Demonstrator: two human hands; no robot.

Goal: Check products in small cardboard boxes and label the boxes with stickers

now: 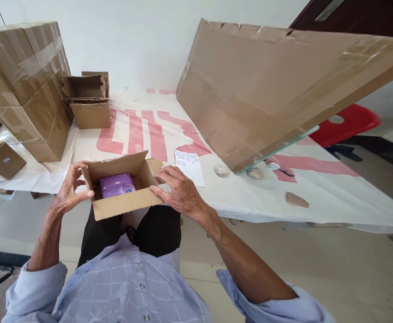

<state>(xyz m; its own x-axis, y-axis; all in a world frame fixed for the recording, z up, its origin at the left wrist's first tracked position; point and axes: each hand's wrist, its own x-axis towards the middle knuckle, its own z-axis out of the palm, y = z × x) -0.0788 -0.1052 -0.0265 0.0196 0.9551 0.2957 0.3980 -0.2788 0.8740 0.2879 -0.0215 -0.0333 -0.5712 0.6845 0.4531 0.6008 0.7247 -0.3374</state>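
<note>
An opened cardboard box [115, 208] rests over my lap at the table's front edge, its flaps spread. Inside it lies a purple plastic-wrapped packet [114, 185]; the rest of the box floor is mostly hidden. My left hand [70, 187] grips the box's left end, fingers behind the edge and thumb on the near side. On the opposite end, my right hand [179, 188] holds the right flap and rim, with the thumb at the near corner.
Taped cartons [41, 89] are stacked at the left, with small open boxes [90, 114] beside them. A large cardboard panel [267, 85] leans at the right. A marked paper sheet [193, 172], tape rolls [222, 171] and a cardboard scrap [296, 200] lie on the covered table [250, 202].
</note>
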